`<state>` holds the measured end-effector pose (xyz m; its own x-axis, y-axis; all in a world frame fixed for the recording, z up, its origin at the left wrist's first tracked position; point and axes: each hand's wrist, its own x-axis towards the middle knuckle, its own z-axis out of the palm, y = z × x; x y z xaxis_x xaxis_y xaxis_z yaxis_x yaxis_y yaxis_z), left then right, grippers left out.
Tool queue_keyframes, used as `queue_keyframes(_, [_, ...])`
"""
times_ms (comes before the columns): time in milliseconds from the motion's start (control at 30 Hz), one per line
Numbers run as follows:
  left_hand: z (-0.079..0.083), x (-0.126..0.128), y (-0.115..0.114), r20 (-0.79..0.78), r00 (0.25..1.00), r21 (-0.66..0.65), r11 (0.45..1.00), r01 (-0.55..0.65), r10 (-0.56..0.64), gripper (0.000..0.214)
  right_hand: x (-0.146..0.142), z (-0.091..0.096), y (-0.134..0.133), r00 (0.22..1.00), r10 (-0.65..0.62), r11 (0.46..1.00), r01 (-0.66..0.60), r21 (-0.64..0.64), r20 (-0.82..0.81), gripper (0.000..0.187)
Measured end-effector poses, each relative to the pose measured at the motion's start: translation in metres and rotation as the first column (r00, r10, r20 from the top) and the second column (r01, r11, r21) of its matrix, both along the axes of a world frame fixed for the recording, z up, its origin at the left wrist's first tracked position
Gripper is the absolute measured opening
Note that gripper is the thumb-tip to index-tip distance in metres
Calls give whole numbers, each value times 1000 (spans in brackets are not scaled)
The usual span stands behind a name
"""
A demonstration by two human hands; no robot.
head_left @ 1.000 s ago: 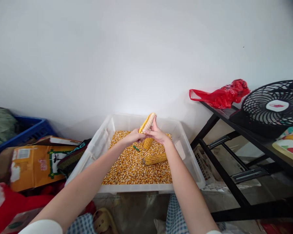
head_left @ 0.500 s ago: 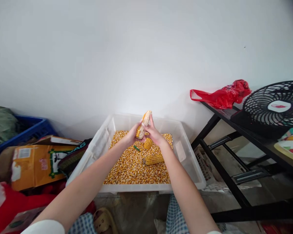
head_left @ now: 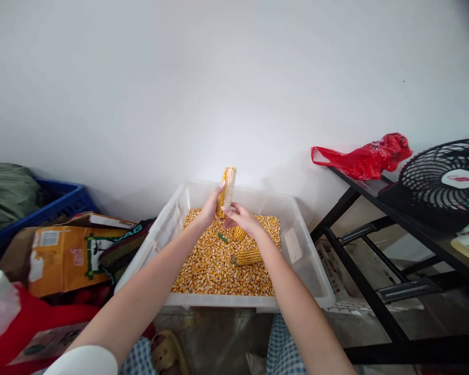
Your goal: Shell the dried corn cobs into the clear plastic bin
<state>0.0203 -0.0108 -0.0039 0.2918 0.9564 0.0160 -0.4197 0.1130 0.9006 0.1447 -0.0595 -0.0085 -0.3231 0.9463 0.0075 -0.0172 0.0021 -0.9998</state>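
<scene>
My left hand is closed around a corn cob and holds it nearly upright. One side of this cob is stripped pale, while yellow kernels stay on the left side. At its lower end, the bent fingers of my right hand grip the cob. Below lies a deep layer of loose corn kernels in a clear plastic bin. A whole cob rests on the kernels near my right forearm. Another cob is partly hidden beneath my right hand. Beside it lies a small green object.
A white wall rises behind the bin. To the right stands a black table with a red plastic bag and a black fan. At left are an orange cardboard box, a blue crate and a red bag.
The cob has been raised and turned from a slant to nearly upright. My right hand has slid from its upper side to its lower end. The view has shifted slightly.
</scene>
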Motion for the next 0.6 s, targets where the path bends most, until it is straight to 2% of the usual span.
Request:
queue_keyframes(67, [3, -6, 3, 71, 997, -38, 999, 37, -35, 45, -2, -1, -2, 995, 99, 995, -99, -31, 25, 40])
queue_keyframes(133, [4, -10, 7, 106, 994, -99, 995, 4, 7, 43, -5, -5, -3, 985, 164, 984, -161, -75, 46, 41])
queue_keyframes(200, [3, -11, 9, 71, 994, -122, 990, -73, 82, 41, -10, -10, -4, 985, 154, 985, -147, -90, 81, 43])
queue_keyframes(267, [1, -8, 9, -17, 993, -78, 990, -121, 120, 42, -15, -15, -4, 985, 113, 992, -105, -69, 130, 46])
queue_keyframes(400, [-3, -3, 5, -181, 982, 8, 998, -56, 57, 49, -20, -20, -4, 976, 154, 987, -144, -78, 153, 50])
queue_keyframes(600, [1, -2, -3, -153, 988, -17, 1000, -2, -1, 51, -7, -9, -11, 958, 248, 964, -229, -135, 148, 40])
